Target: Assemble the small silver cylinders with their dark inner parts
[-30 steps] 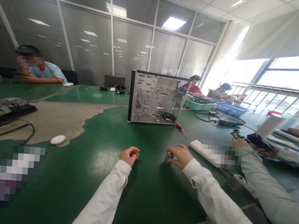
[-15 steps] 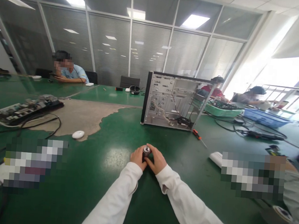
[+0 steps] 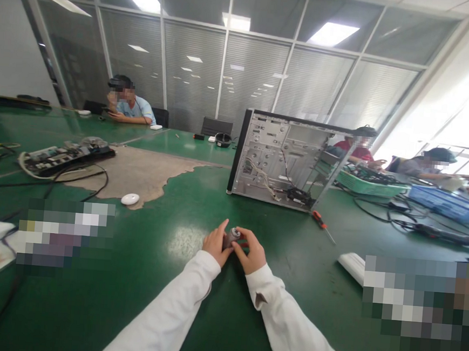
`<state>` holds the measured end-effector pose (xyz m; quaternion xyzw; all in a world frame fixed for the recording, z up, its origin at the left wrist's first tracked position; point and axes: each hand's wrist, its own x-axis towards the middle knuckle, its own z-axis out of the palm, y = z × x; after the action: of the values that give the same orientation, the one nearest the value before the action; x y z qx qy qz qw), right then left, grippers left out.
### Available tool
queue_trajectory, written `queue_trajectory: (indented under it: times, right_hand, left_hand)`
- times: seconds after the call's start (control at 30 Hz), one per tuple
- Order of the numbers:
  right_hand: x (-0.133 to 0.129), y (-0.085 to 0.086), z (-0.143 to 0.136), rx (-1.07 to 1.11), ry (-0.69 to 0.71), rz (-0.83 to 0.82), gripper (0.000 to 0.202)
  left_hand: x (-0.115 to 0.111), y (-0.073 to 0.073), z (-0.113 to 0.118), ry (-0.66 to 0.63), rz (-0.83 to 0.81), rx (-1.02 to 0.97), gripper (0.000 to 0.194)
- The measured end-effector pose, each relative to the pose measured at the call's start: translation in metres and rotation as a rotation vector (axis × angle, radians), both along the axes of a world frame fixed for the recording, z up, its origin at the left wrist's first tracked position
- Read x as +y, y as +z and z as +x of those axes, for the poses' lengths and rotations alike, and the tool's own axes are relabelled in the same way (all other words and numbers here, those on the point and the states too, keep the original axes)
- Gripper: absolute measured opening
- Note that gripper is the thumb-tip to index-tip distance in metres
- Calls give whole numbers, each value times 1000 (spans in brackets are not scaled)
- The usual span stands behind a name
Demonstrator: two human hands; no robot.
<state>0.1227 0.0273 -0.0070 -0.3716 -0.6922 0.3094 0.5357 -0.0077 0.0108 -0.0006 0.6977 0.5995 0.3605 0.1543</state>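
Grasping the cylinder (image 3: 233,237) between left grip (image 3: 214,244) and right grip (image 3: 255,253), holding it tilted over the worktop (image 3: 130,267), in front of the case (image 3: 280,157). Showing handling underway, with release not yet done.

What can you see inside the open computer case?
Inside the computer case, pale cables run down, and a dark part sits at lower right. Whatever lies behind the metal plates at upper left is covered.
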Motion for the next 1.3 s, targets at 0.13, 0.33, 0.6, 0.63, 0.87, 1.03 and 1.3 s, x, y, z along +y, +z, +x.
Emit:
queue_trajectory:
  times: [0.13,0.33,0.6,0.63,0.87,1.03,1.3]
  right_hand:
    - [6,-3,9,265,30,-281,35]
    - [5,-6,14,782,308,-661,32]
    - [-13,-3,12,893,472,-927,13]
    - [-14,-4,13,897,488,-950,11]
    - [-14,-4,18,840,531,-1068,24]
    - [-12,3,23,839,578,-1101,36]
    - [-9,-1,24,867,550,-990,22]
  left_hand:
    - [3,-2,0,28,58,-101,70]
    - [2,6,-1,35,185,-194,64]
    - [-10,20,6,-31,301,-191,61]
    - [-12,21,8,-47,308,-184,60]
    - [-23,29,17,-131,353,-111,58]
    - [-24,30,21,-205,427,-53,54]
    - [-25,31,24,-259,384,37,52]
